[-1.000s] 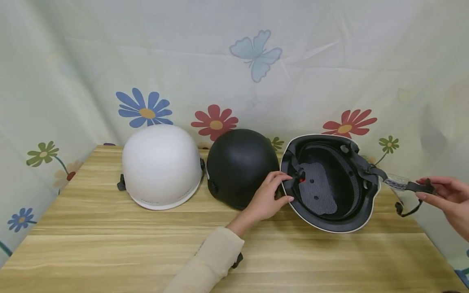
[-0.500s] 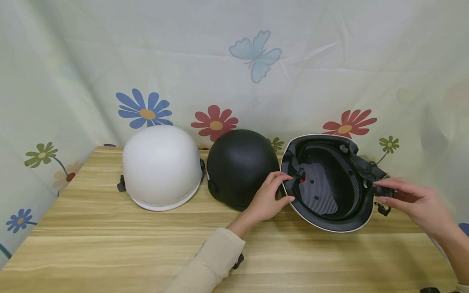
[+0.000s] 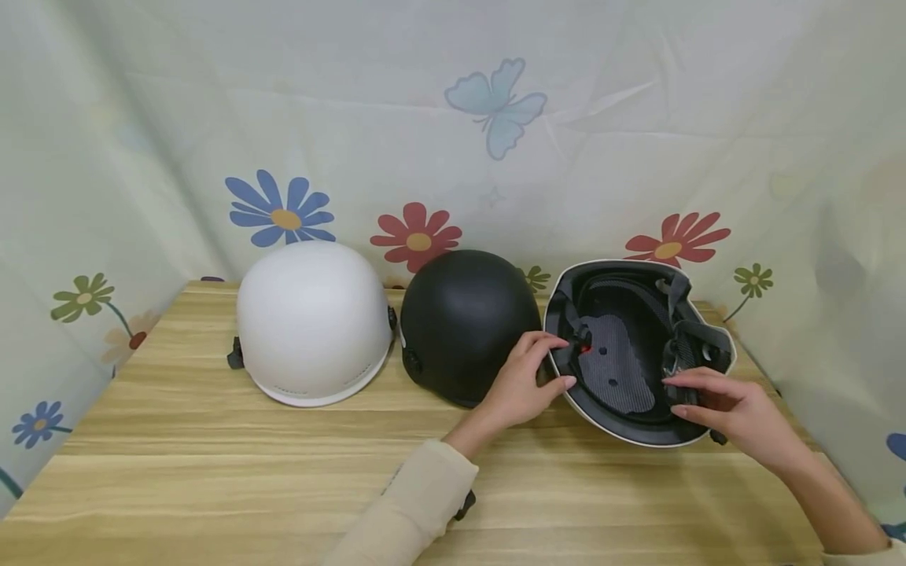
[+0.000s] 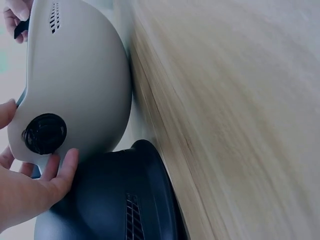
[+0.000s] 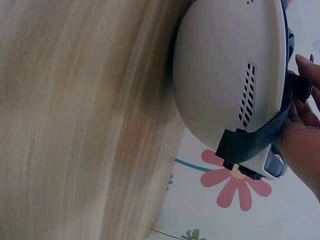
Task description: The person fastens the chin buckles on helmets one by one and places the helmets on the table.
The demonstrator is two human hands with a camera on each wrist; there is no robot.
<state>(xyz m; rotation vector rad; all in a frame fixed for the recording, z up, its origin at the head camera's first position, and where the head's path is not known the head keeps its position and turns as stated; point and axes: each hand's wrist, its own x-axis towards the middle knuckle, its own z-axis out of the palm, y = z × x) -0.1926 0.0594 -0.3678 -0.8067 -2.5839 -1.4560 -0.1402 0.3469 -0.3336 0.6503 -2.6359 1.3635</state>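
Note:
An upturned helmet (image 3: pixel 614 365), pale outside with a black padded inside, lies at the right of the table. My left hand (image 3: pixel 520 385) grips its left rim between thumb and fingers. In the left wrist view those fingers lie beside a round black knob (image 4: pixel 46 134) on the shell. Over the right part of the helmet's opening, my right hand (image 3: pixel 736 417) pinches the black chin strap (image 5: pixel 300 86) near its end. A loose strap part (image 5: pixel 255 145) hangs over the pale shell in the right wrist view.
A black helmet (image 3: pixel 467 314) stands dome up, close against the upturned one. Farther left is a white helmet (image 3: pixel 311 314), also dome up. The wooden table (image 3: pixel 177 472) ends at a flower-patterned curtain (image 3: pixel 594 157) behind and at the sides.
My right hand has moved left from beyond the right side, bringing the stretched-out strap in over the helmet's opening. My left hand stays on the rim.

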